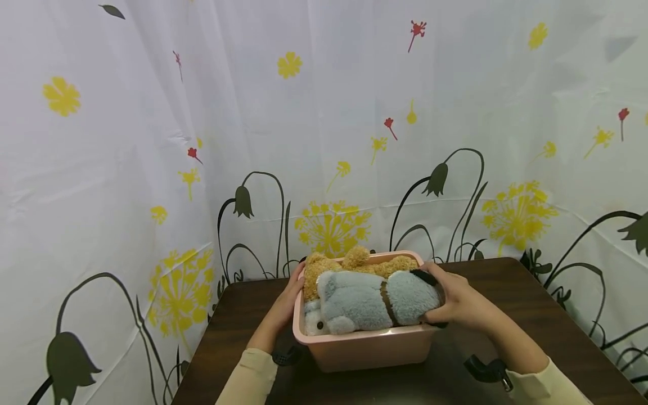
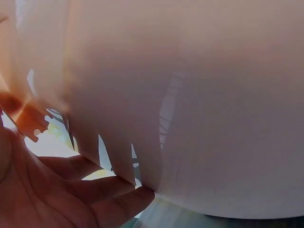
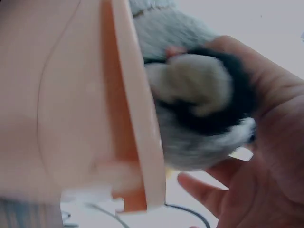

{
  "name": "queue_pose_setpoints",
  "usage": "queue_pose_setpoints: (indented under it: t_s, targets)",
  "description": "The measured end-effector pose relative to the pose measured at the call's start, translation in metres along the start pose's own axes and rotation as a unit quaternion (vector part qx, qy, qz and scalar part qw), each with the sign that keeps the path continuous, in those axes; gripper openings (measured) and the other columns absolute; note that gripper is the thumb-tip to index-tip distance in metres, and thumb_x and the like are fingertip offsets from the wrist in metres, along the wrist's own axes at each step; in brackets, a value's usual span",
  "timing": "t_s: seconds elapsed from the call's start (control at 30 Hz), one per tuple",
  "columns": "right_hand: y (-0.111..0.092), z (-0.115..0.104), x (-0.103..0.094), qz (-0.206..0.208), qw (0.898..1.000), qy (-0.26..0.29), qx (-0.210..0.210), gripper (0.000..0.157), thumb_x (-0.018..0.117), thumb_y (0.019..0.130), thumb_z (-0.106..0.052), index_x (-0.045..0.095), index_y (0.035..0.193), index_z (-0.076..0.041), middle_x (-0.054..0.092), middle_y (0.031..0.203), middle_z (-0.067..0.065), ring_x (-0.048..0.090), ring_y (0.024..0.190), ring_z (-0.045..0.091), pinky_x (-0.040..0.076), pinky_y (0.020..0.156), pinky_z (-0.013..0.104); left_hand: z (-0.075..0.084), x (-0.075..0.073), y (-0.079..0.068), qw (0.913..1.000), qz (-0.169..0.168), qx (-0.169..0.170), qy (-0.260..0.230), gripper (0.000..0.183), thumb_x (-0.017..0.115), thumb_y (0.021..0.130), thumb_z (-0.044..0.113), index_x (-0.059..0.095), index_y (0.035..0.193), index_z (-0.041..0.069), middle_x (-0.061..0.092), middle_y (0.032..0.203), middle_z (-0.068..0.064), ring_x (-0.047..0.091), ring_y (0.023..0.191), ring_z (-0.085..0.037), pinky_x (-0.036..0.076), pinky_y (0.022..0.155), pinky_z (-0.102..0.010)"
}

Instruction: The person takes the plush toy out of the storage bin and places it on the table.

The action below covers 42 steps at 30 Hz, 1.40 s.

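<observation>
A pink plastic bin [image 1: 372, 350] stands on the dark table, packed with plush toys. Lying on top is a pale blue-grey plush toy [image 1: 354, 301] with a brown band around its middle. My right hand [image 1: 463, 295] grips its right end at the bin's rim, thumb on the near side. In the right wrist view, this end of the toy [image 3: 190, 149] has black and cream patches and bulges past the rim. My left hand [image 1: 283, 304] is at the bin's left end, its fingers [image 2: 121, 206] reaching to the outer wall.
Behind the blue-grey toy, a tan curly plush toy [image 1: 356, 257] fills the back of the bin. The dark wooden table [image 1: 486, 281] extends to both sides. A white curtain [image 1: 324, 129] with printed flowers hangs behind it. Dark straps [image 1: 488, 369] cross both wrists.
</observation>
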State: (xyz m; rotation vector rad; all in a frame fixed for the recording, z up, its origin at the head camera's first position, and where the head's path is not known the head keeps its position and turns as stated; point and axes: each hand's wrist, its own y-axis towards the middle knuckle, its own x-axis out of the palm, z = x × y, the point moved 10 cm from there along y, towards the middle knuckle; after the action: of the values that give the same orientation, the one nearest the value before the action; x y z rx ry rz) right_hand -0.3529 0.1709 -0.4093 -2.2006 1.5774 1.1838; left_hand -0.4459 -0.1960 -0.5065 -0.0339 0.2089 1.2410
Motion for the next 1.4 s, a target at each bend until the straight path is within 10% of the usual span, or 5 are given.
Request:
queue_pose_setpoints:
  t_s: [0.43, 0.73, 1.03, 1.3, 1.4]
  targets:
    - [-0.032, -0.089, -0.019, 0.15, 0.963, 0.184, -0.129, 0.086, 0.079, 0.07, 0.024, 0.053, 0.146, -0.011, 0.057, 0.141, 0.006, 0.064, 0.105, 0.019, 0.059, 0.079, 0.034, 0.0, 0.001, -0.002, 1.0, 0.009, 0.002, 0.003, 0.063, 0.035, 0.118, 0.051, 0.014, 0.176, 0.034, 0.008, 0.185, -0.007, 0.007, 0.17, -0.037, 0.012, 0.134, -0.065]
    - [-0.089, -0.108, -0.104, 0.402, 0.84, 0.268, -0.247, 0.082, 0.064, 0.069, 0.031, 0.046, 0.148, 0.017, 0.062, 0.147, 0.019, 0.063, 0.123, 0.025, 0.051, 0.102, 0.026, -0.004, 0.005, 0.001, 0.9997, 0.002, -0.023, 0.007, 0.068, 0.036, 0.116, 0.057, 0.008, 0.176, 0.038, 0.001, 0.185, -0.009, 0.009, 0.17, -0.042, 0.019, 0.133, -0.067]
    - [-0.109, -0.106, -0.168, 0.592, 0.767, 0.156, -0.191, 0.066, 0.063, 0.082, 0.002, 0.056, 0.147, 0.008, 0.064, 0.14, 0.018, 0.061, 0.12, 0.025, 0.046, 0.103, 0.027, -0.005, 0.001, 0.002, 0.9995, 0.002, -0.031, -0.006, 0.067, 0.036, 0.117, 0.056, 0.008, 0.175, 0.039, 0.002, 0.185, -0.009, 0.015, 0.168, -0.044, 0.023, 0.131, -0.067]
    - [-0.086, -0.02, -0.173, 0.632, 0.772, -0.01, -0.061, 0.056, 0.077, 0.086, -0.013, 0.066, 0.14, -0.004, 0.062, 0.131, -0.024, 0.06, 0.118, 0.008, 0.04, 0.099, 0.019, -0.006, 0.0, 0.0, 0.999, 0.004, -0.043, -0.005, 0.07, 0.039, 0.114, 0.063, 0.009, 0.174, 0.043, 0.002, 0.185, -0.005, 0.014, 0.169, -0.042, 0.024, 0.131, -0.067]
    - [-0.07, 0.02, -0.164, 0.618, 0.785, -0.043, -0.018, 0.056, 0.085, 0.085, -0.01, 0.068, 0.139, -0.01, 0.062, 0.127, -0.016, 0.061, 0.122, 0.021, 0.043, 0.099, 0.03, -0.007, -0.001, 0.0, 0.999, 0.006, -0.045, 0.001, 0.069, 0.037, 0.114, 0.063, 0.009, 0.174, 0.043, 0.002, 0.185, -0.006, 0.013, 0.169, -0.042, 0.023, 0.131, -0.068]
